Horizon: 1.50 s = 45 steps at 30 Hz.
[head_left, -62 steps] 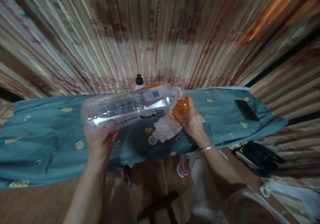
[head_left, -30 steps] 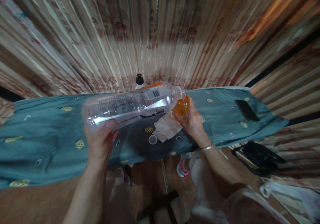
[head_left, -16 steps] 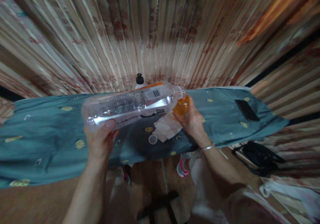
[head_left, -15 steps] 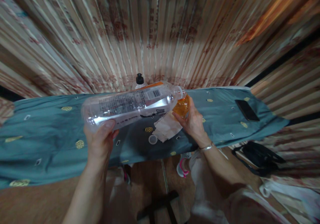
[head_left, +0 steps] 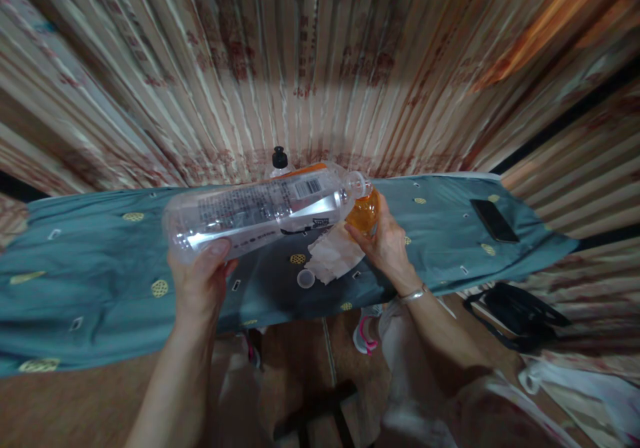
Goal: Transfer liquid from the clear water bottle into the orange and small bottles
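Note:
A large clear plastic bottle (head_left: 250, 211) with a printed label lies tilted across the view, its neck pointing right. My left hand (head_left: 203, 281) is wrapped round its base end from below. My right hand (head_left: 383, 238) grips a smaller container of orange liquid (head_left: 365, 213), directly under the large bottle's open mouth. Whether the two rims touch cannot be made out. Beneath, a crumpled whitish tissue (head_left: 333, 258) rests on the cloth beside a small translucent cap (head_left: 306, 279). Behind the large bottle stands another bottle with a black top (head_left: 279, 159), mostly hidden.
A teal patterned cloth (head_left: 110, 268) covers the narrow table. On its right part lies a black phone (head_left: 495, 221). Pleated curtains (head_left: 310, 68) rise behind the table. A black bag (head_left: 520, 315) is at the lower right, and a dark stand (head_left: 316, 409) is on the floor.

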Tool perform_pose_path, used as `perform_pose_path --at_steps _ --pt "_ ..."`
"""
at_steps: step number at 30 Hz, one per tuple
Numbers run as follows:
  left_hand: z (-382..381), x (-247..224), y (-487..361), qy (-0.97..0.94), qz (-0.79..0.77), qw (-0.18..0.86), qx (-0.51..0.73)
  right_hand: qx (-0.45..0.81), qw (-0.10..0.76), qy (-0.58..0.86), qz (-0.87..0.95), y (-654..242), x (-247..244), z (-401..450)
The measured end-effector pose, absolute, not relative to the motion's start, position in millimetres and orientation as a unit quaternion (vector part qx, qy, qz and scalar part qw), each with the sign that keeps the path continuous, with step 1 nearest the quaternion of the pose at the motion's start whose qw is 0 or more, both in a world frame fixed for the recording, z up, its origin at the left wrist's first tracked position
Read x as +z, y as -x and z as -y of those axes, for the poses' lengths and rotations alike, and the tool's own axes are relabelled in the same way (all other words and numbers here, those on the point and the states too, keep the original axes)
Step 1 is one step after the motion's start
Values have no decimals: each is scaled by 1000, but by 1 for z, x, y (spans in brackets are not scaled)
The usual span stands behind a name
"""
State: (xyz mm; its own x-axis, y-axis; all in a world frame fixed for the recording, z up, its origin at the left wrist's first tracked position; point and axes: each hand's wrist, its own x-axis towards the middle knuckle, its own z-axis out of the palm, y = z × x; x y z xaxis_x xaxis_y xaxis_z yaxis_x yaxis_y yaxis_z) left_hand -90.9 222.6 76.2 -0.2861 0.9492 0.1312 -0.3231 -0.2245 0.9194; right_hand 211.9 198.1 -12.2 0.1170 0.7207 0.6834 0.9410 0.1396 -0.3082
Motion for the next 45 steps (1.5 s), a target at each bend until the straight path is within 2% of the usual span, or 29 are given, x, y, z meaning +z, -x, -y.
perform_pose_path --at_steps 45 --pt "-222 80 89 -375 -405 470 689 -134 388 639 651 -212 -10 -198"
